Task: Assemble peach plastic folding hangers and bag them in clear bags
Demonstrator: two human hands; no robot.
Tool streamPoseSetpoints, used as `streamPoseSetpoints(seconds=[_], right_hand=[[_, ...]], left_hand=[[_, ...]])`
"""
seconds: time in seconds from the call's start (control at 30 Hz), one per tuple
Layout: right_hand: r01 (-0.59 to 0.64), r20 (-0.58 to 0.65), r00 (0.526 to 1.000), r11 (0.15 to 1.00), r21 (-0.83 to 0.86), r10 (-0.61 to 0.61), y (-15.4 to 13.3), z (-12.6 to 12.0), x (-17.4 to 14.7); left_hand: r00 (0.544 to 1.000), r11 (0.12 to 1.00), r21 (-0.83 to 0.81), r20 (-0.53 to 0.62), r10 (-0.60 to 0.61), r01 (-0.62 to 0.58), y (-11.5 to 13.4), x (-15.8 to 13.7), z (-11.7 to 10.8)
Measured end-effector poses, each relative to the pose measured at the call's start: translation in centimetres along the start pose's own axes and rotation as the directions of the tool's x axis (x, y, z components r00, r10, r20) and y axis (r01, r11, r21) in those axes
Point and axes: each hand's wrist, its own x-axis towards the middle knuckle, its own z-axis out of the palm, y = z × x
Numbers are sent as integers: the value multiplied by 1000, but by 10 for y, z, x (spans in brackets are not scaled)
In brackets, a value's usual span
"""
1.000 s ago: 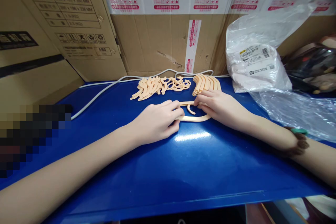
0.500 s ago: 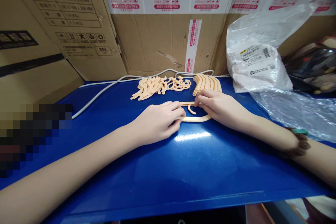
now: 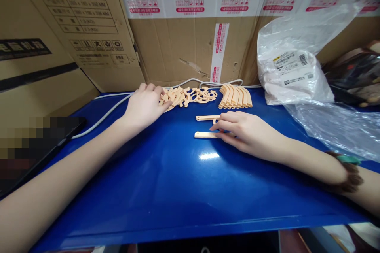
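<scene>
My left hand (image 3: 145, 102) rests at the left end of a pile of flat, curved beige plastic pieces (image 3: 175, 97), thumb and fingers apart over them. Its fingertips are partly hidden among the pieces. My right hand (image 3: 240, 130) curls over a beige hanger arm (image 3: 204, 135), gripping it at the table. Behind that lies a second straight-ended bar (image 3: 204, 118), also partly under the hand. A small hook piece (image 3: 214, 121) shows between the two, mostly covered by my fingers. Beyond the right hand, several curved hanger arms (image 3: 234, 97) lie side by side in a row.
Cardboard boxes (image 3: 175, 47) stand along the back and left of the blue table (image 3: 166, 189). A white cable (image 3: 109, 114) runs behind the pieces. At right are a white plastic bag (image 3: 293, 71) and clear plastic film (image 3: 335, 126). A dark flat device (image 3: 56, 146) lies at left.
My left hand has let go of the hanger pieces and moved left and back to the pile. The right hand has shifted slightly down and left, still over the pieces.
</scene>
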Motion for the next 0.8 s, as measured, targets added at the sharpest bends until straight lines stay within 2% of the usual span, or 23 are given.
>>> streamPoseSetpoints(seconds=[0.2, 0.43, 0.63, 0.8], right_hand=[[-4, 8, 1000, 1000, 3, 4, 1, 0, 0], [-13, 30, 999, 1000, 15, 13, 1, 0, -1], [-23, 41, 999, 999, 29, 22, 2, 0, -1], [-36, 55, 998, 998, 46, 33, 2, 0, 0]], left_hand=[[985, 968, -199, 117, -130, 151, -12, 5, 12], [960, 896, -357, 187, -210, 265, -20, 9, 19], [948, 826, -472, 222, -229, 310, -29, 15, 31], [943, 779, -536, 244, -226, 325, -26, 15, 31]])
